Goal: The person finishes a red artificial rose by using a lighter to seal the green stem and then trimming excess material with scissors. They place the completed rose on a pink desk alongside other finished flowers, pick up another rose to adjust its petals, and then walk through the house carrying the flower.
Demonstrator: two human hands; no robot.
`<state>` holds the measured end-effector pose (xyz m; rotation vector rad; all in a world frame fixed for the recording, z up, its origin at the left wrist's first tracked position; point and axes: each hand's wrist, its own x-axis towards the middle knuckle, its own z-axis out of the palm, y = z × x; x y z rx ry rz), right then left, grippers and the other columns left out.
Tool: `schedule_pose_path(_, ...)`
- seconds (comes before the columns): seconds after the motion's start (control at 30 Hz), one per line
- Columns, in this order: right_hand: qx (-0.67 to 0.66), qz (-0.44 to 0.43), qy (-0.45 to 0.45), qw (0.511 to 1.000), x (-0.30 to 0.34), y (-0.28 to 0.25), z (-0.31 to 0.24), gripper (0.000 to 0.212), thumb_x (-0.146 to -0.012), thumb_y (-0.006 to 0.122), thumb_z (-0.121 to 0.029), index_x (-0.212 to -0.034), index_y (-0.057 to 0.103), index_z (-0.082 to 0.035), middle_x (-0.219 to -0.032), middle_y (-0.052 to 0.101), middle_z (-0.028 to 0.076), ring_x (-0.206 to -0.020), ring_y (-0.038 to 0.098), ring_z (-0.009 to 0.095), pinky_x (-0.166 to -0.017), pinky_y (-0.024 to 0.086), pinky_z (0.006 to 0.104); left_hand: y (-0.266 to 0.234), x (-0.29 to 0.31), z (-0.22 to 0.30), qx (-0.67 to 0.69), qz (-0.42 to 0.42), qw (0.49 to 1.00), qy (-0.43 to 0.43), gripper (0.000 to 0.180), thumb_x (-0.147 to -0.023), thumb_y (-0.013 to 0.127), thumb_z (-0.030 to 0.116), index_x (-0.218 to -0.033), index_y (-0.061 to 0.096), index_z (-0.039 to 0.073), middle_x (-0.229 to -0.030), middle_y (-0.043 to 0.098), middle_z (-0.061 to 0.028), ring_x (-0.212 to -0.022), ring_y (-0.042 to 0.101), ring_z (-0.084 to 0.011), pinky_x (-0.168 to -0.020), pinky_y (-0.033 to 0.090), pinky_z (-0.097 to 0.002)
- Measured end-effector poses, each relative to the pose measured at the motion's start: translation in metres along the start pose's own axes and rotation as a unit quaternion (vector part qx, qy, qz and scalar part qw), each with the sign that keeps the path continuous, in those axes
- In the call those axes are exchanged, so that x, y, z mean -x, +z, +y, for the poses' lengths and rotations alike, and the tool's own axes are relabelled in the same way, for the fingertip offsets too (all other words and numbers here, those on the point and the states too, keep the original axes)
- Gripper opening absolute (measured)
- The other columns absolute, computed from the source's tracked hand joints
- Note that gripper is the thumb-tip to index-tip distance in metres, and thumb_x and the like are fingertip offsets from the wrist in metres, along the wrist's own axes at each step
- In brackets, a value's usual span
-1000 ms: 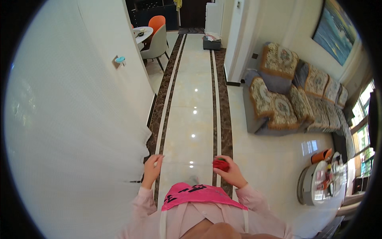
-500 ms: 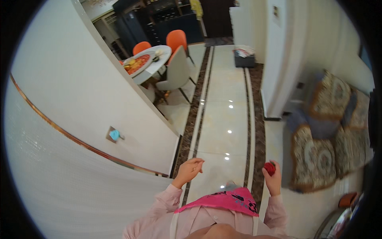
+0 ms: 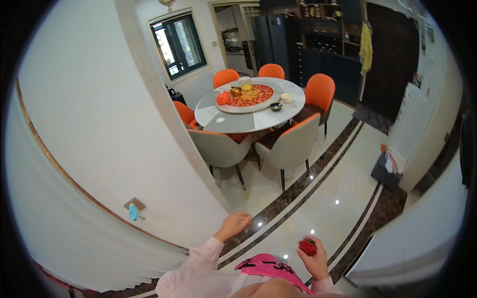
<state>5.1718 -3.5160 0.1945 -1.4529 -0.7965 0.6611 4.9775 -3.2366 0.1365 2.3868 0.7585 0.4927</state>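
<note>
In my right hand (image 3: 315,259) is a red, rose-like flower head (image 3: 307,247) with a bit of green, pinched between thumb and fingers in front of my right side. My left hand (image 3: 233,226) hangs in the air near the wall corner, its fingers loosely stretched to the right and nothing visible in them. Below the hands shows the pink apron (image 3: 268,264) with black marks that I wear over a pale pink shirt.
A round dining table (image 3: 218,122) with a red patterned turntable top stands ahead, ringed by orange and grey chairs (image 3: 293,145). At left is a white wall (image 3: 94,124) with a light-blue item plugged into a socket. A dark box (image 3: 385,171) sits on the tiled floor at right.
My view has swung left, bringing the whole dining table and a window into sight; the cushioned seat at right has left view. The red flower stays in my right hand.
</note>
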Motion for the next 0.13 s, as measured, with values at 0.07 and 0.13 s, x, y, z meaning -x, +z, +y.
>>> schedule_pose_path(0.07,0.021,0.055,0.012,0.998,-0.04,-0.057,0.013,0.046,-0.078,0.068,0.005,-0.119,0.051,-0.001,-0.103,0.067,0.012,-0.095,0.065,0.016,-0.085,0.052,0.0288,0.014,-0.088,0.039,0.028,0.018,0.996,0.086,0.032,-0.094,0.054,0.032,-0.084,0.07,0.005,-0.099,0.068,-0.0068,-0.09,0.064,-0.0279,-0.079,0.05,-0.037)
schedule_pose_path(0.13,0.037,0.117,0.053,0.991,-0.073,-0.125,0.052,0.049,-0.077,0.063,0.01,-0.121,0.047,-0.002,-0.108,0.063,0.015,-0.1,0.064,0.021,-0.088,0.051,0.0325,0.026,-0.163,0.08,0.03,0.015,0.991,0.129,0.031,-0.093,0.055,0.031,-0.084,0.07,0.005,-0.1,0.068,-0.0074,-0.09,0.063,-0.0287,-0.079,0.05,-0.0373)
